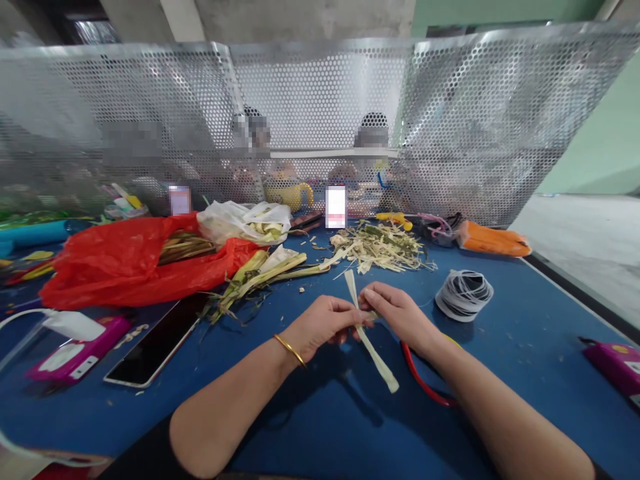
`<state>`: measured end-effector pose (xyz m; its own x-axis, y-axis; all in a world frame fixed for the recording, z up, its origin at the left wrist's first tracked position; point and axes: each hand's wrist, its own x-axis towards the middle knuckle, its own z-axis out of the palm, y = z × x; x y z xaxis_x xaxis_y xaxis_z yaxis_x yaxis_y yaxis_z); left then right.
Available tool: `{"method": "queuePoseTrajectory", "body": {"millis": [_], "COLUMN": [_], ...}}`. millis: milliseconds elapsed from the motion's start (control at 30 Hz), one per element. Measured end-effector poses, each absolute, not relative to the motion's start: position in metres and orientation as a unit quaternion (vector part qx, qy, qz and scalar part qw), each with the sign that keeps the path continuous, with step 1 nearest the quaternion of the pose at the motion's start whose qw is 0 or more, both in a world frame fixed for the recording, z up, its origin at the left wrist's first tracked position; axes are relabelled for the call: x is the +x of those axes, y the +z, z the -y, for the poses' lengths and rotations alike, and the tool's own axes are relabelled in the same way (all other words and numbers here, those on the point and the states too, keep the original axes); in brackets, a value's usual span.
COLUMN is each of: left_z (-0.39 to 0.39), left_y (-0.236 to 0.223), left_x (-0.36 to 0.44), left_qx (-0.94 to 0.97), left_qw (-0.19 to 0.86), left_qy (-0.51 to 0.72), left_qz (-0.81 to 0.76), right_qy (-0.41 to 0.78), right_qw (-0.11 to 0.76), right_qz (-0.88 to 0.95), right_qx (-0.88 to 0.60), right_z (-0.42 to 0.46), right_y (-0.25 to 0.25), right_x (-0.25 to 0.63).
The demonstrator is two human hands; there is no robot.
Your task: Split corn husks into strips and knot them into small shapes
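Observation:
A pale strip of dried husk (376, 361) slants between my hands above the blue table. My left hand (333, 318) pinches it near the middle, and a gold bangle circles that wrist. Close against it, my right hand (387, 303) has its fingers pressed together at the strip; what exactly sits between those fingertips is hidden. Under my right forearm lies a red-handled tool (423, 380), partly covered. A roll of thin white cord (464, 295) stands to the right of my right hand.
Husk scraps (383, 247) are heaped behind my hands. Stalks (265, 273) and a red plastic bag (125, 263) lie left, near a phone (155, 343) and a purple power strip (80, 350). An orange packet (494, 239) sits far right. A perforated metal screen (320, 100) bounds the back.

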<state>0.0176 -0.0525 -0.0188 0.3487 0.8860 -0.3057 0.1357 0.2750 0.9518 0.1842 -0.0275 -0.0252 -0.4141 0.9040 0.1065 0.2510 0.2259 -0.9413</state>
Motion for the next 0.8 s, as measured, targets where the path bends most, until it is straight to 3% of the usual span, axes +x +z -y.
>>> {"method": "queuePoseTrajectory", "body": {"millis": [100,300,500,700,800], "left_z": [0.050,0.050,0.050,0.046,0.043], "left_y": [-0.017,-0.019,-0.019,-0.019,-0.018], "left_x": [0.015,0.015,0.014,0.011,0.009], "left_qx": [0.507,0.533,0.529,0.395,0.350], "left_qw": [0.635,0.650,0.661,0.717,0.727], "left_qy": [0.308,0.287,0.291,0.366,0.407], "left_qz": [-0.494,-0.460,-0.446,-0.443,-0.429], "right_qy": [0.391,0.352,0.253,-0.046,-0.132], "right_qw": [0.306,0.365,0.370,0.450,0.392], "right_qz": [0.763,0.752,0.769,0.793,0.862], "right_qx": [-0.413,-0.422,-0.455,-0.407,-0.294], "right_z": [0.023,0.024,0.022,0.033,0.045], "right_y": [-0.024,-0.031,-0.029,-0.009,-0.004], "right_x": [0.192,0.191,0.192,0.202,0.199]}}
